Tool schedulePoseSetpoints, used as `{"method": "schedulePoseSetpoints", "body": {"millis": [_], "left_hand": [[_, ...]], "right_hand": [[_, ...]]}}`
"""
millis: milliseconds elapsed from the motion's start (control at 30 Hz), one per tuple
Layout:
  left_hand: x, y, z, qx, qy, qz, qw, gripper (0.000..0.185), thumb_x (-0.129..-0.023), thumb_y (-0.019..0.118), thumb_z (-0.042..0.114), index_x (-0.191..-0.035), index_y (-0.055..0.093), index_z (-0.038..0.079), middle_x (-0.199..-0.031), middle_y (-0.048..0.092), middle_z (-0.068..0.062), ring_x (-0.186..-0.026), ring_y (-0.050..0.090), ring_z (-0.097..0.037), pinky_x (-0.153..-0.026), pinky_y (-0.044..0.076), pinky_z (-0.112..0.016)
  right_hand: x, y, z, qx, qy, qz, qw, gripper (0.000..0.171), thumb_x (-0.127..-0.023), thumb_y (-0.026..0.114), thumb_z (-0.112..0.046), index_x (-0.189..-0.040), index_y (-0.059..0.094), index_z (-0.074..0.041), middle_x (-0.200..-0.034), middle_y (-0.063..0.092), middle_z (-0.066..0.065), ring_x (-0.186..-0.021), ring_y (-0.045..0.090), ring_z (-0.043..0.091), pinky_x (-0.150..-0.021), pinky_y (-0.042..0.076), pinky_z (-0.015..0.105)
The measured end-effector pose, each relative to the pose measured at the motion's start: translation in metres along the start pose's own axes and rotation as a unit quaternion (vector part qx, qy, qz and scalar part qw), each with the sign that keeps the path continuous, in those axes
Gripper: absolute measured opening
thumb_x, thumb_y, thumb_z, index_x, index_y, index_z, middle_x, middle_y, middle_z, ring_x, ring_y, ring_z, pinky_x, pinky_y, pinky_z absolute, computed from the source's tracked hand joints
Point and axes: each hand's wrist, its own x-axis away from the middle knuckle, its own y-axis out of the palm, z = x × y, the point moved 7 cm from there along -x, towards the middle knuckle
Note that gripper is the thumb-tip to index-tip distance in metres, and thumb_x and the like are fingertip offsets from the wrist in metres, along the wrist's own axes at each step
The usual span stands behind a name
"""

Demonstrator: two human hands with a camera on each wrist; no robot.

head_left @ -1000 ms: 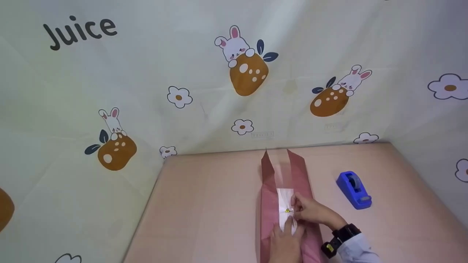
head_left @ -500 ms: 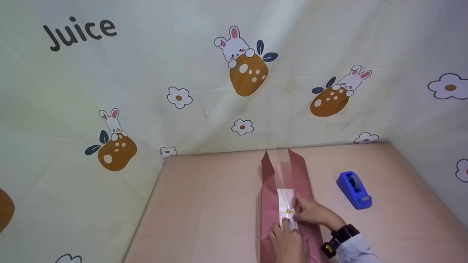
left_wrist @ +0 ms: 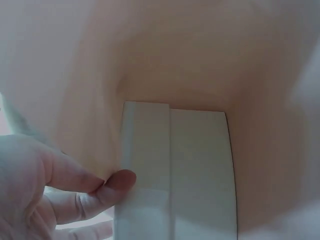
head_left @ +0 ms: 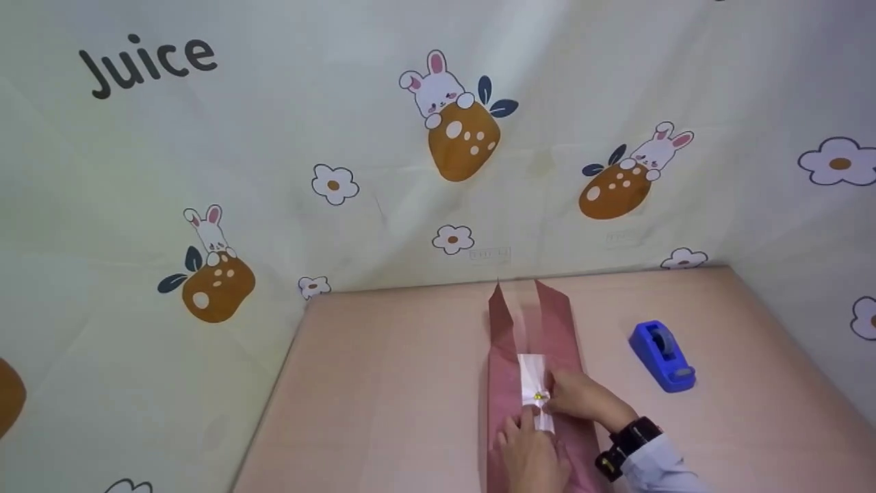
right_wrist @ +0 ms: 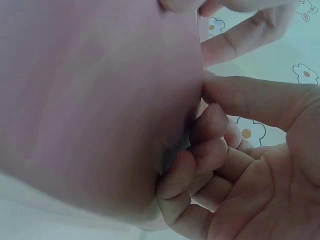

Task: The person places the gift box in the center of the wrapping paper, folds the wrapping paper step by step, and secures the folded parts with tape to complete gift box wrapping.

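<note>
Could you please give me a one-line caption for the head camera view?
Both hands, left hand and right hand, fold pink wrapping paper over a white box, blue tape dispenser alongside.

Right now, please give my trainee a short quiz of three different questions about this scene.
1. True or false: the tape dispenser lies on the person's right side of the paper.
2. Which hand is on the white box? A left only, B right only, C both.
3. What colour is the dispenser?

Key: 1 true. 2 C: left hand and right hand both touch it. 3 blue.
</note>
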Motion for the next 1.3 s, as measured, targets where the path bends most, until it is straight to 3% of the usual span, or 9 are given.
{"method": "schedulePoseSetpoints", "body": {"millis": [367, 500, 633, 800, 867, 967, 1033, 1133, 1300], "left_hand": [[-0.004, 0.004, -0.003, 0.0, 0.006, -0.057, 0.9984, 0.024, -0.069, 0.071, 0.039, -0.072, 0.069, 0.015, -0.109, 0.053, 0.005, -0.09, 0.046, -0.02, -0.07, 0.035, -0.036], [-0.014, -0.003, -0.01, 0.065, 0.023, -0.085, 0.994, 0.034, -0.065, 0.076, 0.036, -0.081, 0.056, 0.013, -0.096, 0.049, 0.001, -0.084, 0.043, -0.017, -0.072, 0.035, -0.031], [-0.036, -0.005, -0.017, 0.116, 0.061, -0.132, 0.9826, 0.042, -0.067, 0.076, 0.031, -0.096, 0.051, 0.012, -0.091, 0.052, 0.0, -0.084, 0.044, -0.016, -0.073, 0.038, -0.027], [-0.058, 0.014, -0.015, 0.097, 0.158, -0.166, 0.9685, 0.065, -0.074, 0.068, 0.045, -0.127, 0.046, 0.014, -0.124, 0.054, 0.001, -0.106, 0.049, -0.019, -0.087, 0.041, -0.032], [-0.061, 0.022, -0.015, 0.091, 0.188, -0.165, 0.9639, 0.067, -0.074, 0.065, 0.051, -0.13, 0.046, 0.019, -0.134, 0.048, 0.003, -0.113, 0.046, -0.023, -0.091, 0.039, -0.037], [-0.061, 0.029, -0.017, 0.077, 0.212, -0.152, 0.9624, 0.061, -0.073, 0.063, 0.057, -0.126, 0.053, 0.026, -0.14, 0.042, 0.001, -0.117, 0.044, -0.028, -0.09, 0.039, -0.044], [-0.06, 0.032, -0.017, 0.063, 0.219, -0.153, 0.9615, 0.052, -0.074, 0.061, 0.058, -0.119, 0.058, 0.031, -0.141, 0.04, 0.0, -0.116, 0.043, -0.029, -0.088, 0.039, -0.043], [-0.06, 0.032, -0.015, 0.048, 0.221, -0.162, 0.9605, 0.045, -0.075, 0.061, 0.057, -0.113, 0.063, 0.033, -0.141, 0.041, -0.002, -0.112, 0.044, -0.026, -0.083, 0.039, -0.038], [-0.06, 0.027, -0.012, 0.006, 0.212, -0.179, 0.9608, 0.048, -0.075, 0.06, 0.058, -0.115, 0.062, 0.032, -0.142, 0.039, -0.002, -0.111, 0.043, -0.023, -0.082, 0.036, -0.033]], "right_hand": [[0.001, 0.001, 0.005, -0.001, 0.022, 0.002, 1.0, 0.021, -0.065, 0.07, -0.003, -0.076, 0.054, 0.002, -0.064, 0.05, 0.002, -0.058, 0.045, 0.015, -0.051, 0.038, 0.028], [0.0, 0.001, 0.003, 0.001, 0.033, -0.006, 0.999, 0.018, -0.064, 0.071, -0.003, -0.07, 0.054, 0.0, -0.061, 0.048, 0.0, -0.056, 0.043, 0.015, -0.05, 0.036, 0.027], [-0.002, 0.001, 0.002, -0.007, 0.045, -0.017, 0.999, 0.018, -0.063, 0.07, -0.001, -0.071, 0.054, 0.0, -0.061, 0.047, 0.0, -0.056, 0.044, 0.015, -0.05, 0.036, 0.027], [-0.004, 0.001, -0.001, -0.001, 0.0, -0.027, 1.0, 0.014, -0.063, 0.066, -0.002, -0.073, 0.058, 0.003, -0.064, 0.053, 0.004, -0.057, 0.045, 0.013, -0.051, 0.038, 0.026], [-0.005, 0.002, -0.003, 0.004, -0.017, -0.029, 0.999, 0.01, -0.063, 0.065, -0.002, -0.069, 0.058, 0.002, -0.061, 0.052, 0.002, -0.054, 0.043, 0.011, -0.049, 0.036, 0.024], [-0.005, 0.002, -0.003, 0.004, -0.007, -0.023, 1.0, 0.013, -0.062, 0.066, -0.001, -0.064, 0.054, -0.001, -0.056, 0.046, -0.002, -0.051, 0.04, 0.009, -0.046, 0.034, 0.022], [-0.004, 0.003, -0.001, -0.002, 0.015, -0.017, 1.0, 0.022, -0.061, 0.07, -0.002, -0.059, 0.048, -0.003, -0.053, 0.038, -0.004, -0.048, 0.038, 0.01, -0.044, 0.031, 0.022], [-0.002, 0.002, -0.001, -0.007, 0.035, -0.007, 0.999, 0.027, -0.06, 0.074, -0.004, -0.061, 0.047, -0.005, -0.054, 0.039, -0.004, -0.051, 0.04, 0.012, -0.046, 0.033, 0.025], [-0.005, -0.001, -0.003, -0.022, 0.027, -0.022, 0.999, 0.026, -0.057, 0.068, 0.001, -0.082, 0.058, 0.004, -0.066, 0.053, 0.005, -0.059, 0.046, 0.016, -0.052, 0.039, 0.028]]}}
